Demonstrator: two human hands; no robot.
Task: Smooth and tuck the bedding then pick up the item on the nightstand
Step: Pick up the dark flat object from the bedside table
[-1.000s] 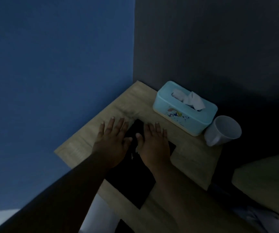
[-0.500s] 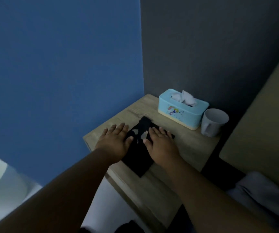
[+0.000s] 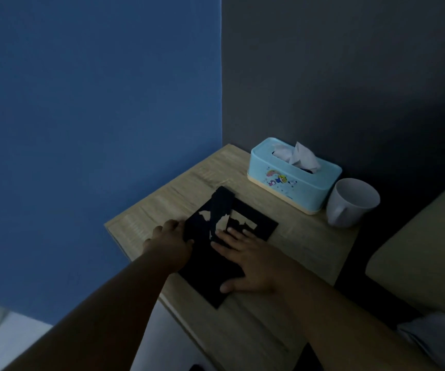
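I'm seeing the black frame (image 3: 232,245) lying on the nightstand (image 3: 304,253) — my left hand (image 3: 170,245) is gripping its left edge. My right hand (image 3: 248,261) is pressing flat on it, fingers spread, grasping nothing.

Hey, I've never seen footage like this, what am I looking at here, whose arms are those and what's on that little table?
There is no machine: a person wears a camera on their head, looking down at their own bare hands. Both reach onto a wooden nightstand in a dim corner. A flat black item with cut-out openings lies there. The left hand curls around its left edge; the right hand presses flat on top. It isn't clearly lifted. Behind it stand a light blue tissue box and a white mug.
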